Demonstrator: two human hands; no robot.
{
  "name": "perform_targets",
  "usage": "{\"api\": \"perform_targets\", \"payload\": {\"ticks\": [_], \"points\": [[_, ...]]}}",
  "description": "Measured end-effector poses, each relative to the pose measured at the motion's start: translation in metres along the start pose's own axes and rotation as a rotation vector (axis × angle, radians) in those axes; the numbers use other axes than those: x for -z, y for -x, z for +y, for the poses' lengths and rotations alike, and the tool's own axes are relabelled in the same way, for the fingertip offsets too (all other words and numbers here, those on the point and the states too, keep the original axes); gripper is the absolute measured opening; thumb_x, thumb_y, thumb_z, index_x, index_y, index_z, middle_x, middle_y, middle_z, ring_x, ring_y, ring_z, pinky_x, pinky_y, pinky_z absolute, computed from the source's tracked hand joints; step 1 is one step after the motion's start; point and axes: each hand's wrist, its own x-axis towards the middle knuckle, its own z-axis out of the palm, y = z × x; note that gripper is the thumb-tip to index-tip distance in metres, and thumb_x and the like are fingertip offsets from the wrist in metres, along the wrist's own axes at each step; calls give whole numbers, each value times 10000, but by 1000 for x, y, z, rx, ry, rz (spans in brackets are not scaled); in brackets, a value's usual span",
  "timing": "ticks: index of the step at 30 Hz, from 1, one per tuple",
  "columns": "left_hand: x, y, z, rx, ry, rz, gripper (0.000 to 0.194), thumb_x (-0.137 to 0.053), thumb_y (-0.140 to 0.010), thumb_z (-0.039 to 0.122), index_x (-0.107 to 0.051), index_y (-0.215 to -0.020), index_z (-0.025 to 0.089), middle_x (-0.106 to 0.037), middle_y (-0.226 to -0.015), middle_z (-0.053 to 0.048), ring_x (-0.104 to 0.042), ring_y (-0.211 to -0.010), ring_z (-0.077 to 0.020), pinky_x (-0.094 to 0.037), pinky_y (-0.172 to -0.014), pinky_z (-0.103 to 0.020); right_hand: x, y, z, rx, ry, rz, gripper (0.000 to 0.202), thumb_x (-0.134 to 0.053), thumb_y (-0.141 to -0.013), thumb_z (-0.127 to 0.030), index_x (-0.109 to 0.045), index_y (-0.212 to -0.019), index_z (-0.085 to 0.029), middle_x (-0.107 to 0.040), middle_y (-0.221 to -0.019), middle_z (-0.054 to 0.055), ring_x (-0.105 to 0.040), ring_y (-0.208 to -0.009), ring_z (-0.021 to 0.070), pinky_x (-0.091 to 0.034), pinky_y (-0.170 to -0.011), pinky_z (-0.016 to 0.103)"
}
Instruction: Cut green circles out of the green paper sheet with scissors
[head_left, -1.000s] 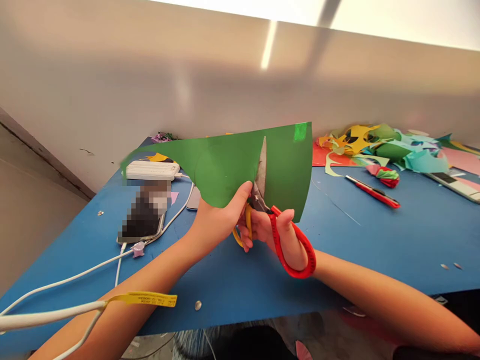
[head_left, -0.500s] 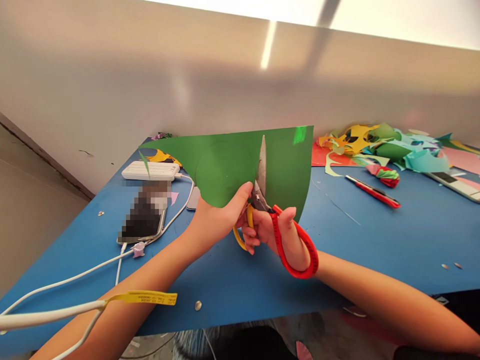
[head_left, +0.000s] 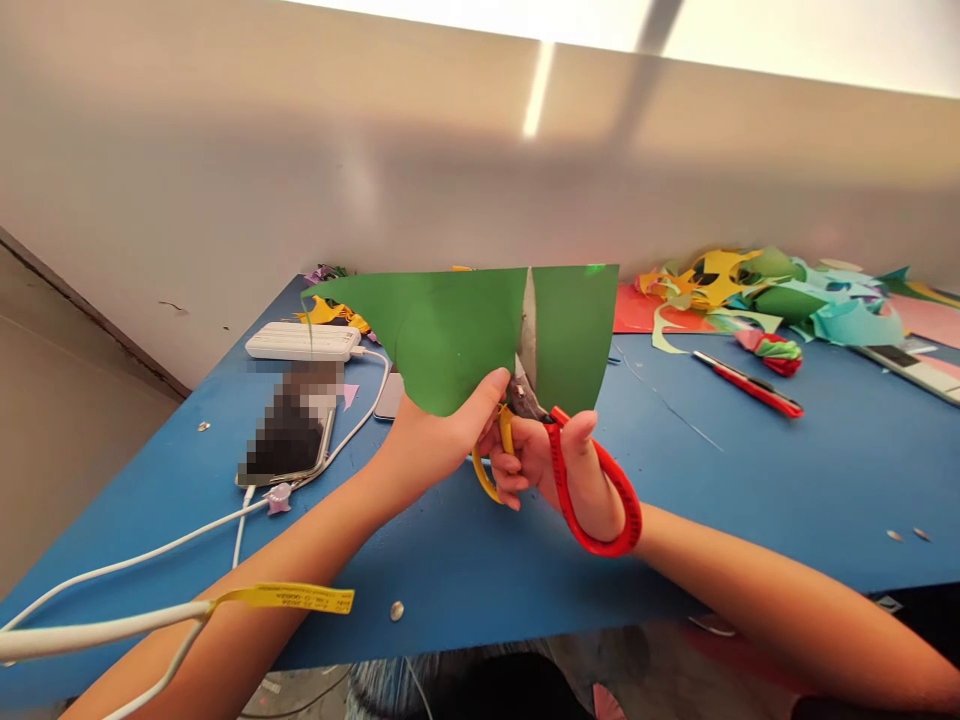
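Observation:
A green sheet of paper (head_left: 442,335) is held up above the blue table, with a curved cut edge at its lower left. My left hand (head_left: 450,435) pinches its lower edge, thumb in front and the other fingers mostly hidden behind. Scissors (head_left: 529,340) with one red and one yellow handle loop are in my right hand (head_left: 577,470). The thumb goes through the red loop and the fingers curl round the yellow one. One blade lies in front of the paper, pointing up to its top edge; the other is hidden behind. Both hands are close together.
On the blue table (head_left: 720,500) lie a smartphone (head_left: 289,430), a white power bank (head_left: 304,342) and white cables at left. At right are a red cutter knife (head_left: 750,385), a paper flower (head_left: 772,352) and colourful paper scraps (head_left: 780,290). A pale wall stands behind.
The right part of the green sheet has shifted slightly and its top right corner sits lower. Both hands and the scissors have moved a little to the right.

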Motion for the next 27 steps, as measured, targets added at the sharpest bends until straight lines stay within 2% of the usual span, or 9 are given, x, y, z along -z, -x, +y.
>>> {"api": "perform_targets", "payload": {"ticks": [5, 9, 14, 16, 19, 23, 27], "points": [[2, 0, -2, -38, 0, 8, 464, -519, -909, 254, -443, -454, 201, -428, -400, 33, -412, -388, -90, -398, -470, -249, 4, 2, 5, -41, -12, 31, 756, -319, -681, -926, -523, -805, -209, -303, -701, -12, -262, -540, 118, -338, -466, 301], [4, 0, -9, -61, 41, 54, 407, -568, -887, 326, -478, -509, 203, -423, -420, 45, -385, -418, -96, -406, -509, -265, 8, 3, 7, -56, 3, 16, 785, -289, -686, -929, -512, -833, -190, -294, -694, -30, -230, -534, 100, -274, -450, 270], [4, 0, -7, 15, 187, 51, 365, -584, -847, 274, -433, -522, 201, -389, -459, 48, -363, -440, -88, -337, -459, -259, 7, 3, 4, -85, 24, 27, 800, -311, -655, -943, -499, -832, -186, -275, -663, -53, -205, -504, 81, -242, -436, 243], [2, 1, -5, 46, 230, 48, 359, -561, -850, 244, -422, -523, 197, -386, -459, 45, -373, -434, -83, -324, -449, -255, 6, 2, 3, -85, 28, 46, 807, -318, -640, -949, -493, -826, -184, -276, -654, -57, -204, -493, 76, -237, -434, 236], [-1, 3, -5, 33, 245, 42, 309, -541, -891, 309, -524, -610, 182, -462, -470, 29, -449, -424, -91, -336, -433, -250, 4, 2, 5, -77, 27, 61, 789, -322, -653, -940, -481, -817, -185, -280, -645, -62, -205, -484, 72, -236, -431, 231], [-5, 3, -6, 49, 257, 118, 288, -580, -880, 333, -584, -644, 168, -564, -517, 9, -465, -392, -80, -329, -395, -241, 4, 1, 9, -98, 14, 64, 776, -318, -672, -929, -482, -814, -184, -282, -643, -62, -211, -479, 73, -255, -426, 236], [-4, 0, -8, 80, 235, 200, 324, -598, -842, 251, -511, -540, 173, -499, -473, 20, -453, -431, -81, -323, -417, -236, 5, 3, 11, -100, 8, 50, 772, -300, -692, -917, -486, -834, -182, -288, -666, -53, -221, -494, 78, -259, -435, 235]]}}
